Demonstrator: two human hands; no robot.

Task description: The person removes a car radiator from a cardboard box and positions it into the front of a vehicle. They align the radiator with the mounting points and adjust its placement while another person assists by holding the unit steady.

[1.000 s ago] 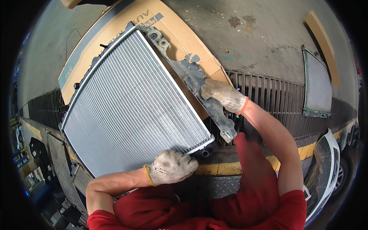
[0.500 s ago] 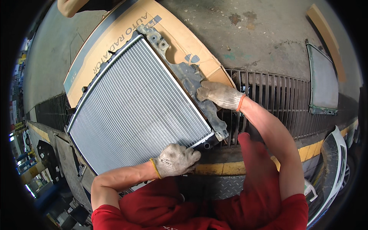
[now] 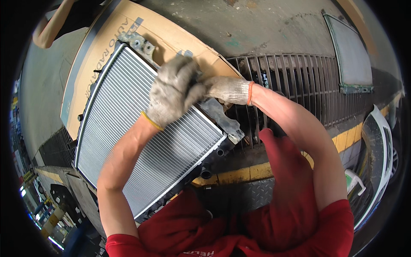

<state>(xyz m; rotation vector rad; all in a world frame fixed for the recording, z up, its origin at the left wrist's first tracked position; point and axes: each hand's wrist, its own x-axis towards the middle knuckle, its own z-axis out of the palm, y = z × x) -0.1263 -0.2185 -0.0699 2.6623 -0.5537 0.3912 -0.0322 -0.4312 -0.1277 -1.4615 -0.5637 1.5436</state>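
Observation:
A large silver-finned car radiator lies slanted in front of me. Along its right edge runs a worn grey metal bracket, its far end showing bolt holes. My left hand, in a whitish knitted glove with a yellow cuff, reaches across the radiator; its slightly blurred fingers curl over the middle of the bracket. From the right, my right hand, gloved with an orange cuff, meets it there and grips the bracket. The two hands touch or nearly touch, and they hide that stretch of bracket and most of the right fingertips.
Under the radiator is a flattened printed cardboard box. A metal floor grate runs behind, with another thin radiator-like panel on it. A yellow-painted edge lies near my knees. A car bumper stands right; someone's arm shows top left.
My left hand has moved from the radiator's near corner up and across to the bracket. My right hand has shifted left along the bracket. The whole view has shifted slightly.

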